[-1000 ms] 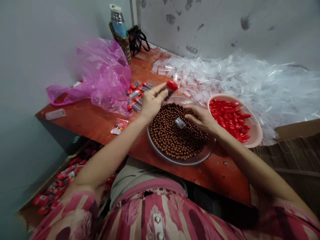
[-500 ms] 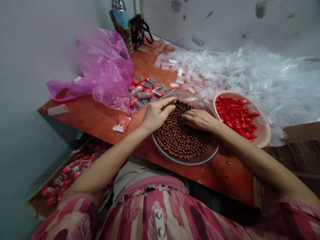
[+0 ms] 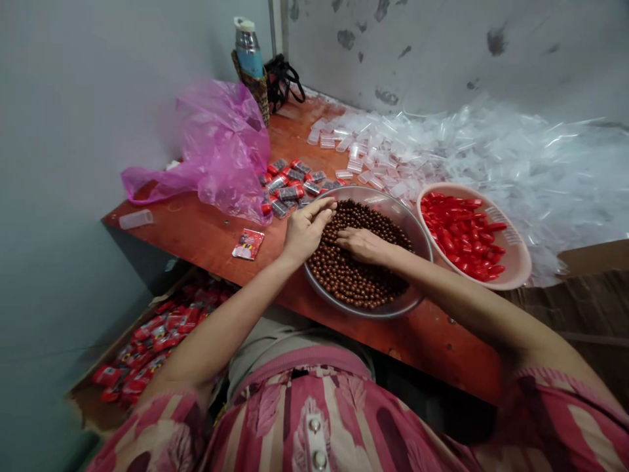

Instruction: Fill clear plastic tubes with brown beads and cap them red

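Note:
A wide metal bowl (image 3: 425, 288) full of small round brown balls (image 3: 344, 282) stands at the table's front edge. In the middle of the bowl, my right hand (image 3: 363, 245) presses into the balls with curled fingers. A clear plastic tube showed in this hand a moment before; the fingers now mostly hide it. My left hand (image 3: 305, 228) hovers at the bowl's left rim, fingers stretched toward the balls, thumb near the forefinger, with no object visible in it. Beyond it lie several filled tubes with red caps (image 3: 289, 190).
At right, a pink basket (image 3: 518, 262) holds red caps (image 3: 462, 229), beside a large heap of clear tubes (image 3: 491, 151). Leftward on the table (image 3: 196, 226) are a pink plastic bag (image 3: 221, 151), a red sachet (image 3: 248, 244) and one tube (image 3: 136, 219). A box of red packets (image 3: 147, 341) sits below.
My right hand has moved left through the balls, toward my left hand. My left hand has shifted slightly left, its fingers closer together. The whole view has shifted slightly.

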Demonstrator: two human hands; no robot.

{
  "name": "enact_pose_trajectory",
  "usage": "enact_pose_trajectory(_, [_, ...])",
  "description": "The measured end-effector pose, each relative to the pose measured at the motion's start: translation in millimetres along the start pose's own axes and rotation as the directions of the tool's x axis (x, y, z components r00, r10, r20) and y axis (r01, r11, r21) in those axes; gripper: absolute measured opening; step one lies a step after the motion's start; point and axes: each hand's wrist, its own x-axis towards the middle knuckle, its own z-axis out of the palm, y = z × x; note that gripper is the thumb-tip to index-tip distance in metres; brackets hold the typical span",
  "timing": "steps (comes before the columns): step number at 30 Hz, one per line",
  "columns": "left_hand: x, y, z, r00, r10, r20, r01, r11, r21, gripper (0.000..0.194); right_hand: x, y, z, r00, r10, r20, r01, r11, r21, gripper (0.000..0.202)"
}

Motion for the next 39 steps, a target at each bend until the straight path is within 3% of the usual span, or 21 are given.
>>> enact_pose_trajectory(3, [1, 0, -0.9, 0.999, 0.037, 0.002, -0.037, 0.998, 0.053, 0.031, 1, -7, 0, 0.99, 0.132, -0.058, -0.106, 0.938, 0.329, 0.013])
enact_pose_trajectory(7, [0, 6, -1.0, 0.998, 0.057, 0.025, -0.06, 0.986, 0.158, 0.033, -17, -3, -11, 0.932, 0.346, -0.108, -0.121, 0.577, 0.808, 0.024])
enact_pose_trajectory(10, [-3, 13, 3.5, 0.993, -0.019, 0.116, -0.003, 0.983, 0.186, 0.039, -29, -8, -20, 0.879, 0.46, -0.123, -0.052, 0.35, 0.935, 0.028])
enact_pose_trajectory(13, [-6, 18, 10.5, 0.96, -0.09, 0.265, 0.045, 0.984, 0.171, 0.045, -33, -17, -22, 0.811, 0.558, -0.177, 0.054, 0.23, 0.972, 0.03])
enact_pose_trajectory(16, [-6, 19, 15.6, 0.941, -0.047, 0.334, -0.012, 0.985, 0.172, 0.035, -37, -23, -23, 0.789, 0.575, -0.216, 0.098, 0.23, 0.968, 0.035])
enact_pose_trajectory(19, [-3, 18, 17.2, 0.94, -0.028, 0.339, -0.021, 0.99, 0.14, 0.03, -45, -21, -27, 0.783, 0.548, -0.293, 0.14, 0.304, 0.942, 0.048])
enact_pose_trajectory(21, [-1, 16, 18.0, 0.932, -0.043, 0.361, 0.006, 0.995, 0.104, 0.031, -53, -18, -33, 0.781, 0.509, -0.362, 0.137, 0.426, 0.894, 0.051])
enact_pose_trajectory(24, [0, 14, 21.6, 0.906, -0.084, 0.415, 0.093, 0.996, 0.0, 0.031, -63, -14, -43, 0.781, 0.415, -0.467, 0.082, 0.674, 0.734, 0.035])
enact_pose_trajectory(27, [0, 11, 26.9, 0.89, -0.137, 0.434, 0.201, 0.974, -0.104, 0.034, -67, -11, -47, 0.781, 0.338, -0.525, 0.052, 0.802, 0.595, 0.02])
enact_pose_trajectory(31, [-4, 12, 31.4, 0.876, -0.195, 0.441, 0.265, 0.959, -0.103, 0.035, -70, -11, -41, 0.782, 0.397, -0.48, 0.011, 0.762, 0.647, 0.017])
enact_pose_trajectory(35, [-7, 15, 33.1, 0.84, -0.301, 0.452, 0.395, 0.91, -0.126, 0.04, -72, -11, -36, 0.772, 0.496, -0.398, 0.041, 0.586, 0.809, 0.025])
enact_pose_trajectory(37, [-7, 17, 33.6, 0.811, -0.362, 0.46, 0.48, 0.86, -0.17, 0.042, -75, -6, -38, 0.727, 0.561, -0.397, 0.071, 0.513, 0.856, 0.034])
enact_pose_trajectory(39, [-7, 17, 33.7, 0.789, -0.409, 0.458, 0.537, 0.822, -0.19, 0.044, -82, 8, -42, 0.651, 0.635, -0.416, -0.04, 0.576, 0.817, 0.031])
